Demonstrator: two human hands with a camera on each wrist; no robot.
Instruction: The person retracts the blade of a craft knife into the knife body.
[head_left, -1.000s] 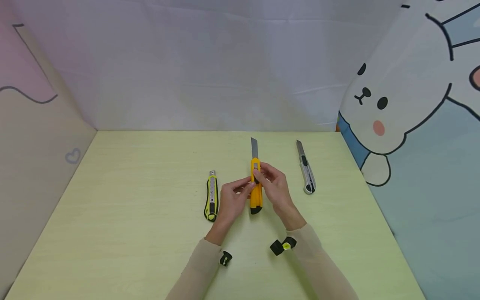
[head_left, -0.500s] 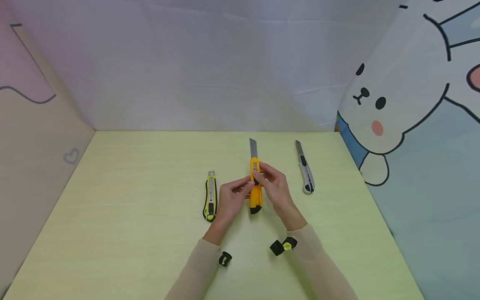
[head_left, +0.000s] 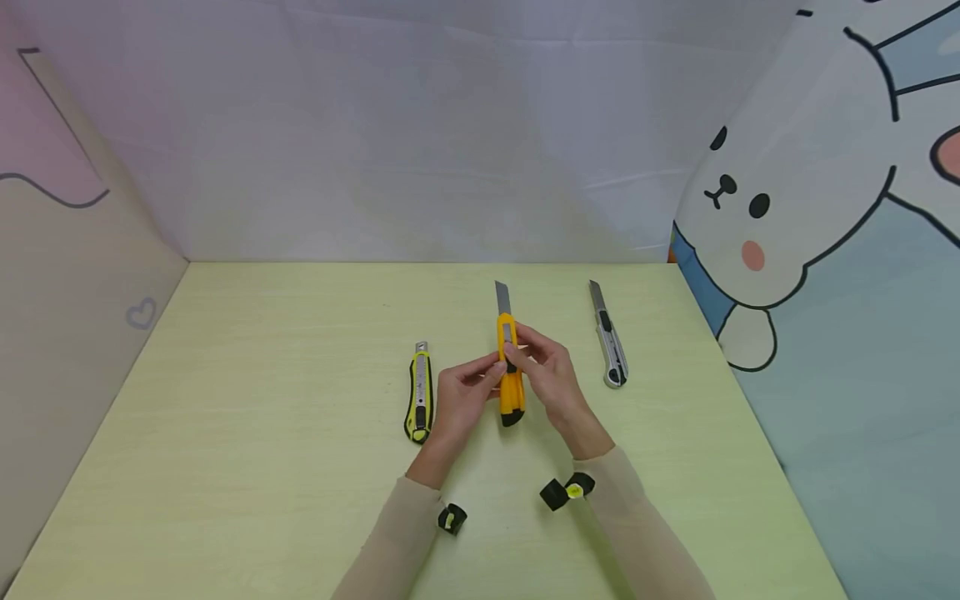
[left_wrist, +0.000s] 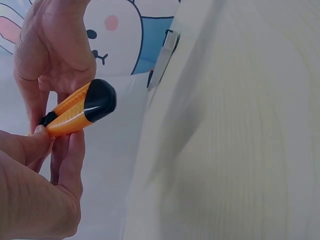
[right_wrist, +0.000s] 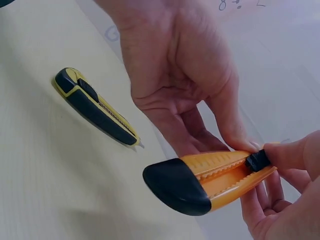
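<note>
— Where does the orange knife (head_left: 511, 375) lie?
— Held above the table (head_left: 262, 400) between both hands; long axis points away, blade far.
— Grips?
— Left hand (head_left: 459, 400) pinches its side (right hand (head_left: 551, 379) pinches the slider).

Middle of the orange utility knife (head_left: 510, 379) buried under fingers of the left hand (head_left: 459, 398) and right hand (head_left: 553, 379) in the head view. Blade out of frame in both wrist views, cut off behind the knuckles. Silver utility knife (left_wrist: 164, 57) just a smeared streak at the table's edge (left_wrist: 150, 150) from the left wrist. Black-and-yellow utility knife (head_left: 419, 392) partly masked by the left hand's edge. Wrist cameras (head_left: 564, 492) too small for detail.
</note>
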